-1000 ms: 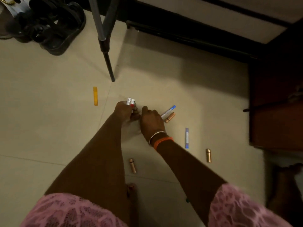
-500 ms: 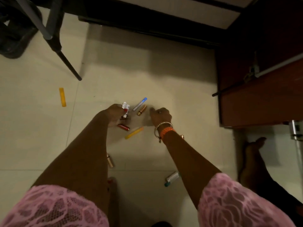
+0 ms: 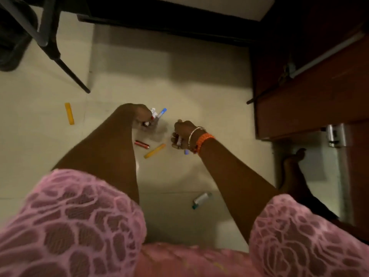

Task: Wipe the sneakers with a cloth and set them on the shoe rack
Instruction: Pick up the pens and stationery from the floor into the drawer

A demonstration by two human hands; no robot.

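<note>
Head view, left hand [image 3: 137,114] gripping tubes [image 3: 157,113], right hand [image 3: 182,133] gripping another

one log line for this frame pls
left hand: grips small tubes | right hand: grips small tube | floor: loose tubes | sneakers, cloth: unseen

Dim warm indoor light, soft shadows on floor, motion blur, wide-angle edge distortion

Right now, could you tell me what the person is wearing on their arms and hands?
Both arms are bare from short pink lace sleeves patterned with openwork loops. The right wrist carries a thin silver bangle next to an orange beaded bracelet. The left hand shows red nail polish; no ring or watch is visible on either hand.
</note>
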